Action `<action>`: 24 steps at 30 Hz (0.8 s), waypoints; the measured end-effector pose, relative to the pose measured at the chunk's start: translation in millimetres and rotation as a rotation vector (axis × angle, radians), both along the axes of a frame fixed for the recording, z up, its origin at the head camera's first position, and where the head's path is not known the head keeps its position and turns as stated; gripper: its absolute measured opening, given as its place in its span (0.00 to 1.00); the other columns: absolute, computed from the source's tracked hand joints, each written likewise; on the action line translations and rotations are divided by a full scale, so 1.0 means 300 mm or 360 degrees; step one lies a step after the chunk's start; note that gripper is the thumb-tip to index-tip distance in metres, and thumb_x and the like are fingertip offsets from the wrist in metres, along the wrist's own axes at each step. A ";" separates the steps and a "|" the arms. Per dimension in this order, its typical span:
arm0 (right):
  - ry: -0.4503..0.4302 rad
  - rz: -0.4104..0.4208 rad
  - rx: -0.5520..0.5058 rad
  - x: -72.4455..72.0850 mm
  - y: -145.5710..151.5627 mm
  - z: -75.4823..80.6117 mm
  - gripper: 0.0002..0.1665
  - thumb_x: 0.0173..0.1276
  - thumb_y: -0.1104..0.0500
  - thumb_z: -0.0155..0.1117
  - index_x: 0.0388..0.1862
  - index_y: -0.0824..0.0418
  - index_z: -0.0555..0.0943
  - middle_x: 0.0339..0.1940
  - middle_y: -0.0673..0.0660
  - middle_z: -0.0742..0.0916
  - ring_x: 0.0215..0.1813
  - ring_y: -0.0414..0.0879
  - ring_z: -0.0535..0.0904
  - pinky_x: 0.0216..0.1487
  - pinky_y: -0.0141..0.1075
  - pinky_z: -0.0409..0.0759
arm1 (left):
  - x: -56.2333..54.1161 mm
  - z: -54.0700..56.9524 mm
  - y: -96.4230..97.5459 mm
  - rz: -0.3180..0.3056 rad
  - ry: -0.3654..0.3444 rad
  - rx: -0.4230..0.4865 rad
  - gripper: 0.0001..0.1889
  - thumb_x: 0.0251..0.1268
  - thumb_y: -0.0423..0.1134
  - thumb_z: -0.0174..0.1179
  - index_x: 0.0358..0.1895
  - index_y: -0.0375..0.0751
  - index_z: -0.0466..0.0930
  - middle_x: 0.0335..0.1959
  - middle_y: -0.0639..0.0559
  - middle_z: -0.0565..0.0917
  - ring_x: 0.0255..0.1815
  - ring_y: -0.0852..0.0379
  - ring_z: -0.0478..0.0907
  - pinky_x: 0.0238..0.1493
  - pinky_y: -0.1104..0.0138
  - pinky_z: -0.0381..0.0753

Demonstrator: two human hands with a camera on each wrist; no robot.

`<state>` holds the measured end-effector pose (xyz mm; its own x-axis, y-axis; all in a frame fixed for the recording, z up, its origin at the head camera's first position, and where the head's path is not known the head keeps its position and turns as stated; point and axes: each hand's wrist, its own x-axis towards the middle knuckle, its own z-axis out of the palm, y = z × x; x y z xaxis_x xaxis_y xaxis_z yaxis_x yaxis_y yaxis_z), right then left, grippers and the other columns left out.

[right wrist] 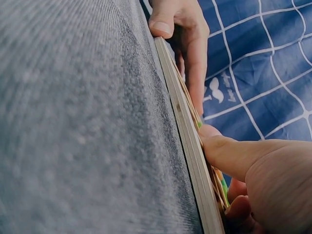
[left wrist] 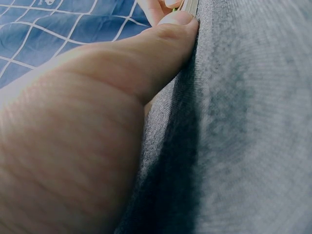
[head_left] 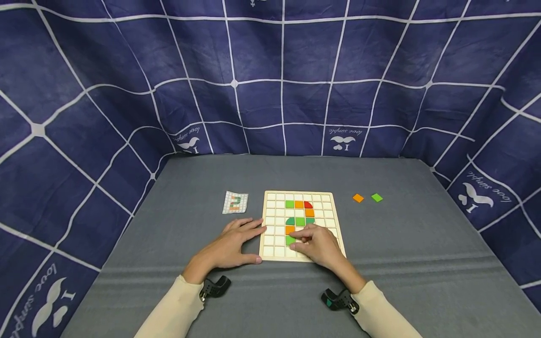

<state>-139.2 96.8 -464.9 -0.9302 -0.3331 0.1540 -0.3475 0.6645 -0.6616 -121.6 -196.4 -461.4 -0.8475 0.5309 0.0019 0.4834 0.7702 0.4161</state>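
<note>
A square wooden grid board [head_left: 274, 251] lies on the table, with several coloured tiles in its cells. My right hand [head_left: 318, 244] is over its lower part, thumb and forefinger pinching a light green square tile [head_left: 289, 240] in a lower cell. Just above it sits an orange tile [head_left: 289, 230]. Farther up are a green tile [head_left: 300, 221], a dark green rounded tile [head_left: 290, 221] and a red rounded tile [head_left: 308, 204]. My left hand [head_left: 230, 244] rests at the board's left side, fingers spread and straight, fingertips and thumb against the edge.
A small printed pattern card [head_left: 235, 203] lies left of the board, beyond my left hand. To the right of the board are a loose orange tile [head_left: 358, 198] and a loose green tile [head_left: 377, 197]. A blue checked curtain [head_left: 262, 103] stands behind the grey table [head_left: 401, 234].
</note>
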 end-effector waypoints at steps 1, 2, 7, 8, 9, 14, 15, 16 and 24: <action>-0.0006 -0.0001 0.0001 0.001 0.000 0.000 0.16 0.52 0.48 0.82 0.42 0.41 0.92 0.22 0.38 0.79 0.25 0.34 0.72 0.26 0.29 0.67 | 0.000 -0.001 0.000 -0.0001 0.0000 -0.0002 0.45 0.58 0.70 0.63 0.78 0.65 0.59 0.81 0.63 0.56 0.82 0.50 0.50 0.78 0.44 0.49; -0.0011 0.0000 0.0002 0.002 0.001 0.000 0.16 0.52 0.48 0.82 0.42 0.41 0.92 0.22 0.38 0.79 0.25 0.34 0.72 0.26 0.29 0.67 | 0.001 -0.002 0.000 -0.0002 -0.0001 -0.0001 0.45 0.58 0.70 0.63 0.78 0.65 0.59 0.81 0.63 0.56 0.82 0.50 0.50 0.78 0.44 0.49; 0.0004 -0.0002 -0.0006 0.001 0.004 0.000 0.15 0.52 0.48 0.82 0.41 0.41 0.92 0.22 0.37 0.79 0.25 0.34 0.72 0.26 0.29 0.67 | -0.001 -0.001 0.003 -0.0008 0.0000 0.0013 0.45 0.58 0.70 0.64 0.78 0.65 0.60 0.81 0.62 0.57 0.82 0.50 0.50 0.78 0.43 0.49; 0.0012 0.0000 -0.0007 0.000 0.005 -0.001 0.15 0.52 0.48 0.82 0.41 0.41 0.92 0.22 0.37 0.79 0.25 0.34 0.72 0.26 0.29 0.67 | -0.002 0.000 0.003 -0.0009 -0.0001 0.0015 0.45 0.58 0.70 0.64 0.78 0.65 0.60 0.81 0.62 0.57 0.82 0.50 0.50 0.78 0.43 0.49; 0.0021 0.0002 -0.0008 -0.001 0.005 -0.001 0.15 0.52 0.48 0.82 0.41 0.41 0.92 0.22 0.37 0.79 0.25 0.34 0.72 0.26 0.29 0.67 | -0.002 0.001 0.004 -0.0009 0.0001 0.0014 0.45 0.58 0.70 0.64 0.78 0.65 0.60 0.81 0.61 0.57 0.82 0.50 0.50 0.78 0.43 0.49; 0.0028 0.0002 -0.0021 -0.003 0.006 -0.002 0.15 0.52 0.48 0.82 0.41 0.41 0.92 0.23 0.36 0.79 0.26 0.33 0.72 0.27 0.29 0.68 | -0.003 0.004 0.003 -0.0011 0.0007 0.0009 0.45 0.59 0.70 0.63 0.78 0.64 0.59 0.82 0.62 0.57 0.82 0.49 0.50 0.78 0.43 0.49; 0.0024 0.0001 -0.0021 -0.002 0.005 -0.002 0.15 0.52 0.48 0.82 0.41 0.41 0.92 0.23 0.36 0.79 0.26 0.33 0.72 0.28 0.29 0.68 | -0.003 0.004 0.003 -0.0012 0.0006 0.0011 0.45 0.59 0.69 0.63 0.78 0.64 0.59 0.81 0.62 0.57 0.82 0.49 0.50 0.78 0.43 0.49; 0.0017 0.0000 -0.0023 -0.002 0.005 -0.002 0.15 0.52 0.48 0.82 0.41 0.41 0.92 0.23 0.36 0.80 0.27 0.33 0.73 0.28 0.29 0.68 | -0.002 0.004 0.002 -0.0011 0.0004 0.0013 0.45 0.59 0.69 0.64 0.78 0.64 0.59 0.81 0.62 0.57 0.82 0.49 0.50 0.78 0.43 0.49; 0.0021 0.0013 -0.0016 0.001 0.006 -0.003 0.14 0.53 0.47 0.82 0.40 0.41 0.91 0.25 0.36 0.80 0.26 0.34 0.72 0.28 0.29 0.68 | 0.001 -0.004 -0.002 -0.0003 0.0015 0.0005 0.44 0.59 0.70 0.63 0.78 0.66 0.59 0.81 0.63 0.56 0.82 0.50 0.50 0.78 0.43 0.50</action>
